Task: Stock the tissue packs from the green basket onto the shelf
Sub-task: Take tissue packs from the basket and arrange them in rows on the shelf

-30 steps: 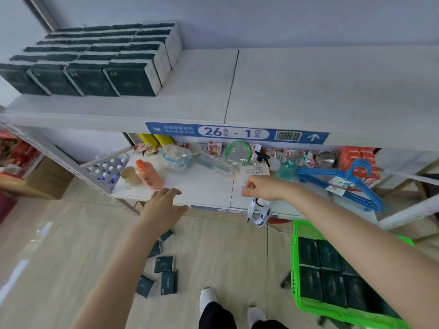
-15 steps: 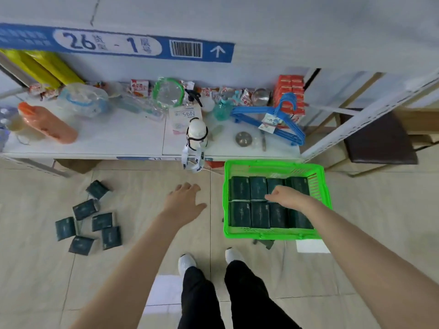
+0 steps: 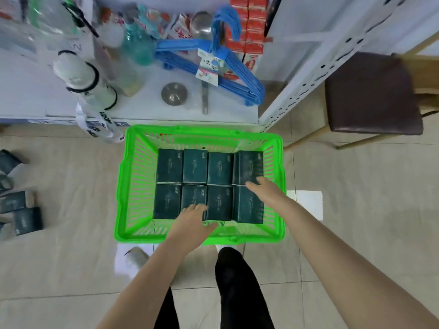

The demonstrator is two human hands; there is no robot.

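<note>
Reaching into the basket, both hands lay flat-fingered, holding nothing. The packs filled its floor in two tight rows of four. They looked light, soft and slick-wrapped, best pinched across the short sides. The left hand touched a near-row pack; the right hand lay over the right-end packs.

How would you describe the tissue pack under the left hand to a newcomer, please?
Find the green basket on the floor before the shelf; eight dark tissue packs fill two rows. The wanted pack lies in the near row, second from left, alone under the left hand.
</note>
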